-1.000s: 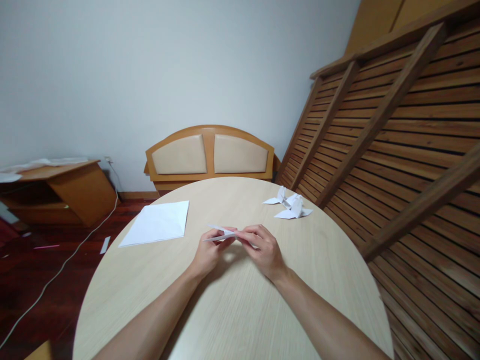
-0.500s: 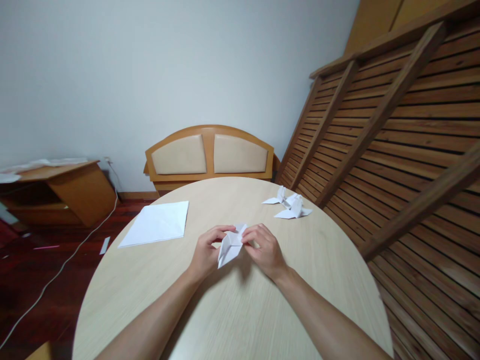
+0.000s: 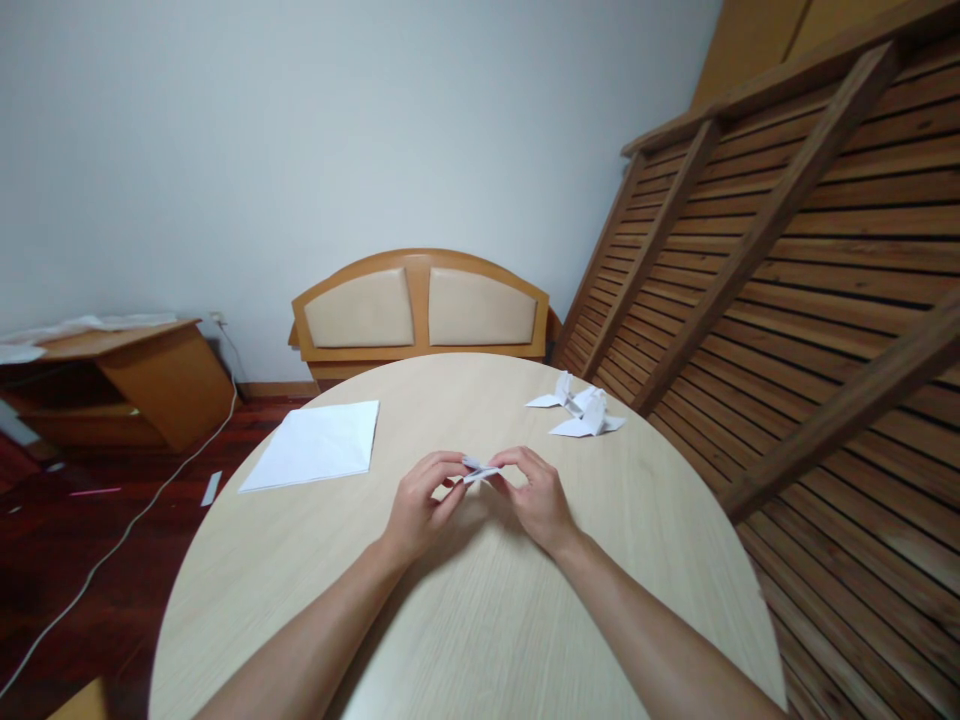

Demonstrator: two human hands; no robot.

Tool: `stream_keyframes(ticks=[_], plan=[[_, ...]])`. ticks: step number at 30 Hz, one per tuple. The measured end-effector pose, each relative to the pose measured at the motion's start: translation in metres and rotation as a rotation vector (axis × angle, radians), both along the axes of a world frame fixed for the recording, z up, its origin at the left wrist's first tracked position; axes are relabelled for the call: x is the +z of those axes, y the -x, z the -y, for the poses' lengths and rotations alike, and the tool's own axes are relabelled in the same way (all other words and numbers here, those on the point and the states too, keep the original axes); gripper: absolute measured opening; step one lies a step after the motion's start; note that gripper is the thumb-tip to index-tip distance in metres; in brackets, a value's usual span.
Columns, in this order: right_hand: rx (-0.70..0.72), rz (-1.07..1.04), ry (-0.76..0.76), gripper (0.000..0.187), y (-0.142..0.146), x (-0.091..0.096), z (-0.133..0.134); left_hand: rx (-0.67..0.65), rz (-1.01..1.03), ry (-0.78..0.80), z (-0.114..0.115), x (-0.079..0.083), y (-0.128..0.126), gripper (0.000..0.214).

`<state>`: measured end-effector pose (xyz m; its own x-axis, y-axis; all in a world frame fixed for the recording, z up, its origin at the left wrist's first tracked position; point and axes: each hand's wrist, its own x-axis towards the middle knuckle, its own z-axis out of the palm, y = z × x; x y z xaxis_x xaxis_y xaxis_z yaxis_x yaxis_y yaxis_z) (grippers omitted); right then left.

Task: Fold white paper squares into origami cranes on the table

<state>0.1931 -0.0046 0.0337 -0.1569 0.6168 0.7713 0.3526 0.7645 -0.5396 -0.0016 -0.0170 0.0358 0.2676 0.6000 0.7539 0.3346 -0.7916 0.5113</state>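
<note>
White and only part-folded, seemingly — pinching a piece [image 3: 481, 474] between left hand [image 3: 420, 500] and right hand [image 3: 541, 500], with figures [image 3: 589, 418] apparently done near right edge of worktop [image 3: 660, 540], flat paper [image 3: 311, 447] near left edge.

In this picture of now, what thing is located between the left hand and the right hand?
In the head view, a small piece of folded white paper is between the left hand and the right hand, held by both.

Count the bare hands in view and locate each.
2: the left hand and the right hand, gripping opposite sides of the small folded white paper above the round pale table.
</note>
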Motion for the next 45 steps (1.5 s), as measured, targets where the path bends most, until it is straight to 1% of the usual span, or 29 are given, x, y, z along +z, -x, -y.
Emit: stream_keyframes(ticks=[5, 8, 11, 13, 15, 17, 19, 21, 23, 26, 31, 34, 37, 39, 42, 45], plan=[[0.045, -0.005, 0.07, 0.007, 0.008, -0.001, 0.003, 0.072, 0.034, 0.112, 0.001, 0.001, -0.004, 0.011], [0.03, -0.026, 0.105, 0.007, 0.013, -0.004, 0.005, 0.108, 0.063, 0.156, 0.003, 0.001, -0.006, 0.009], [-0.007, -0.064, 0.124, 0.008, 0.015, -0.007, 0.006, 0.103, 0.104, 0.198, 0.003, 0.0, -0.01, 0.005], [-0.027, -0.069, 0.074, 0.009, 0.015, -0.006, 0.007, 0.077, 0.109, 0.213, 0.004, 0.0, -0.011, 0.006], [-0.026, -0.044, -0.035, 0.011, 0.014, -0.003, 0.007, 0.054, 0.108, 0.2, 0.004, -0.002, -0.011, 0.011], [-0.029, -0.005, -0.159, 0.013, 0.013, 0.001, 0.009, 0.032, 0.101, 0.152, 0.003, -0.003, -0.01, 0.016], [-0.048, 0.032, -0.252, 0.015, 0.012, 0.005, 0.01, 0.008, 0.082, 0.098, 0.002, -0.005, -0.009, 0.018], [-0.059, 0.064, -0.306, 0.016, 0.012, 0.007, 0.011, -0.003, 0.064, 0.066, 0.001, -0.006, -0.007, 0.022], [-0.055, 0.087, -0.33, 0.017, 0.011, 0.008, 0.012, -0.001, 0.058, 0.056, 0.0, -0.006, -0.006, 0.026], [-0.042, 0.112, -0.324, 0.017, 0.01, 0.008, 0.013, 0.009, 0.064, 0.059, 0.0, -0.006, -0.006, 0.028], [-0.035, 0.112, -0.307, 0.015, 0.01, 0.008, 0.014, 0.026, 0.106, 0.07, 0.002, -0.004, -0.009, 0.017], [-0.049, 0.084, -0.277, 0.013, 0.01, 0.007, 0.013, -0.004, 0.12, 0.139, 0.006, -0.003, -0.01, 0.018], [-0.063, 0.007, -0.226, 0.012, 0.009, 0.005, 0.009, -0.055, 0.118, 0.243, 0.009, -0.002, -0.011, 0.023], [-0.062, -0.024, -0.206, 0.013, 0.008, 0.004, 0.007, -0.074, 0.129, 0.282, 0.009, -0.001, -0.011, 0.023], [-0.042, -0.014, -0.192, 0.016, 0.008, 0.004, 0.006, -0.065, 0.146, 0.285, 0.007, -0.002, -0.01, 0.022], [-0.018, -0.017, -0.163, 0.017, 0.01, 0.005, 0.007, -0.017, 0.152, 0.252, 0.003, -0.002, -0.008, 0.019]])
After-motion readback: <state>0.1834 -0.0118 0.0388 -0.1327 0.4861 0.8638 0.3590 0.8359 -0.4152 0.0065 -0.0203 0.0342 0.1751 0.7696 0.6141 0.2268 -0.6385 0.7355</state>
